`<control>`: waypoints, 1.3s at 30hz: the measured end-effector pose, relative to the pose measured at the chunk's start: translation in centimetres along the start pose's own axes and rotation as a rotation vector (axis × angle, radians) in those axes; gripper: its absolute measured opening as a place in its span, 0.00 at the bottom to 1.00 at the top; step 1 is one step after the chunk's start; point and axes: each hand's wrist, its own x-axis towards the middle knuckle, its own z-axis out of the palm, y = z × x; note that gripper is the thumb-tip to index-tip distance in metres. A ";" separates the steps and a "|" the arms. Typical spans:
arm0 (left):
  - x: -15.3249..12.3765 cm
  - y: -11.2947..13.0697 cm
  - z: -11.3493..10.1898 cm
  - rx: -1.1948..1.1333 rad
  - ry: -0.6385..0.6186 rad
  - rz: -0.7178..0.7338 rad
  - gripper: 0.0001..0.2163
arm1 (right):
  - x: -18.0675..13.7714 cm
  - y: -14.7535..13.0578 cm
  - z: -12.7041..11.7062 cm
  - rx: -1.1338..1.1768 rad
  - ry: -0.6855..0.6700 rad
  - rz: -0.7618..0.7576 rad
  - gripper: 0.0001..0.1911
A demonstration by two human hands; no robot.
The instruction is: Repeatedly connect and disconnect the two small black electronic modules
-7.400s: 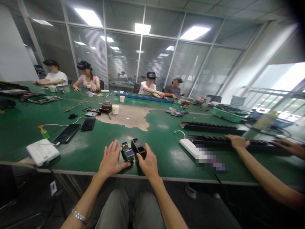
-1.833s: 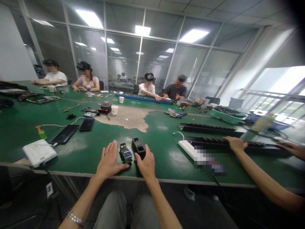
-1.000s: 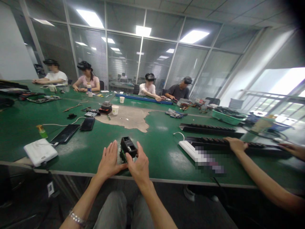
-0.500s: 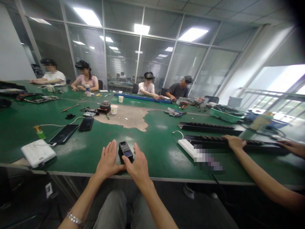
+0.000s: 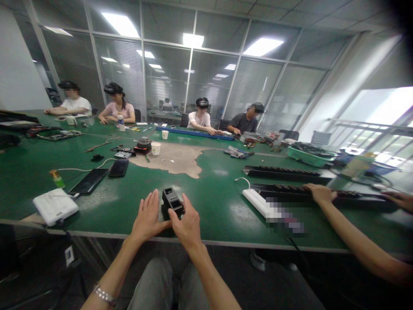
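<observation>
A small black boxy device (image 5: 171,199) with recessed slots on its top face is near the table's front edge, between my two hands. My right hand (image 5: 187,219) grips its near end, thumb on the near side and fingers along the right side. It looks slightly tilted; its underside is hidden, so I cannot tell how much of it touches the table. My left hand (image 5: 148,215) lies to its left, fingers stretched out flat, thumb pointing at the device's near end.
A white power bank (image 5: 55,206) and two phones (image 5: 88,181) lie to the left. On the right are a white power strip (image 5: 258,203), long black rails (image 5: 290,193) and a co-worker's hand (image 5: 321,193). Paper cups (image 5: 155,149) stand farther back; several people sit across the green table (image 5: 219,185).
The black device has turned and tilted a little in my right hand, showing more of its top. My left hand keeps its place. The whole view has shifted slightly.
</observation>
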 end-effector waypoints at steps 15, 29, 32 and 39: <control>0.1 0.2 -0.1 -0.031 -0.015 -0.025 0.56 | 2.4 6.6 -1.4 -0.009 0.127 0.052 0.32; 0.3 1.2 -0.7 0.028 -0.031 -0.047 0.58 | 1.8 8.6 -1.1 -0.042 0.182 0.076 0.39; 0.7 1.6 -0.8 0.042 -0.050 -0.068 0.60 | 1.7 8.4 -1.3 -0.042 0.173 0.071 0.38; 1.2 1.5 -0.3 -0.034 -0.079 -0.035 0.60 | 1.5 8.4 -1.3 -0.070 0.159 0.052 0.35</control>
